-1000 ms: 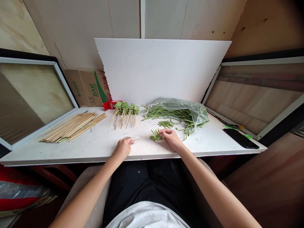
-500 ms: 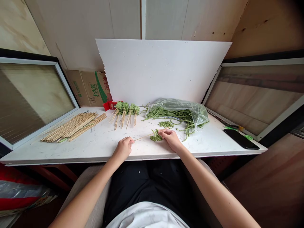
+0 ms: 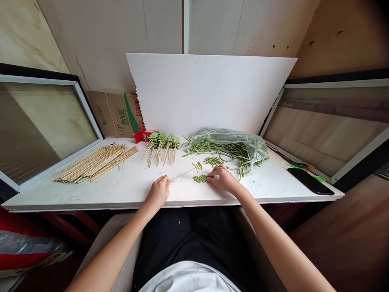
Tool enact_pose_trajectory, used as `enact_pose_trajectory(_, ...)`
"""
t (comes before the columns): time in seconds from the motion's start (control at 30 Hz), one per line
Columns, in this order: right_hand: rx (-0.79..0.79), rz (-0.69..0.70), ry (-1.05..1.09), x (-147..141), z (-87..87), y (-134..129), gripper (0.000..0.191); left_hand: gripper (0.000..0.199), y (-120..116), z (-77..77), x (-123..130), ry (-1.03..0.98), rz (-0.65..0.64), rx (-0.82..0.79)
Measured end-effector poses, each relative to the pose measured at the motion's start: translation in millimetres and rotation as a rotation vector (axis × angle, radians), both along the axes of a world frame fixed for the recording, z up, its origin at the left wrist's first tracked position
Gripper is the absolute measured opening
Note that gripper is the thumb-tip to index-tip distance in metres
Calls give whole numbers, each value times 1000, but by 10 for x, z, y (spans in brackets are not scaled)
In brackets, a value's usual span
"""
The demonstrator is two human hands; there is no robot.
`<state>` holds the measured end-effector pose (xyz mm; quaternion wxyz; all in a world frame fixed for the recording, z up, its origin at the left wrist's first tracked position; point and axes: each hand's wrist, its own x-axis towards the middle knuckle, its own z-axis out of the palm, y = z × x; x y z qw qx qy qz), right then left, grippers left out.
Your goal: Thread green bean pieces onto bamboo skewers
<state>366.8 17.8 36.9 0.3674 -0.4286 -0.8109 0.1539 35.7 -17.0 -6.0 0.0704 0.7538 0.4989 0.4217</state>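
My left hand (image 3: 160,190) is closed on the near end of a thin wooden skewer (image 3: 182,174), which slants up to the right. Several short green long bean pieces (image 3: 198,165) are threaded near its far end. Just below them, a row of cut long bean pieces (image 3: 199,178) lies on the white table. My right hand (image 3: 223,179) is at the right end of this row, thumb and finger pinched on an end piece that the fingertips partly hide. Behind it lies a small heap of more cut pieces (image 3: 213,161).
Bare skewers (image 3: 95,160) lie piled at the left. Finished bean skewers (image 3: 164,142) lean near a red box (image 3: 141,136) at the back. A clear plastic bag (image 3: 234,136) holds whole long beans (image 3: 219,147). A black phone (image 3: 310,181) lies by the right edge of the table (image 3: 121,192).
My right hand has left the skewer's tip and moved slightly right to the row of cut pieces. The threaded pieces now sit apart from that row; my left hand keeps its hold.
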Motion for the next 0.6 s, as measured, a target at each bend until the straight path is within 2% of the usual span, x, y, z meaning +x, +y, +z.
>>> enact_pose_trajectory(0.2,-281,-160,-72,-59,3,-14,15,22,7,-20,3,-10,3,-11)
enact_pose_trajectory(0.4,-305,-210,-34,-14,-49,31,16,22,11,-23,0,-5,-4,-12)
enact_pose_trajectory(0.5,-286,-227,99,65,-121,105,17,22,6,-20,6,-9,-7,-6)
enact_pose_trajectory(0.6,-324,-202,365,131,-187,178,25,23,4,-18,7,-8,-14,-11)
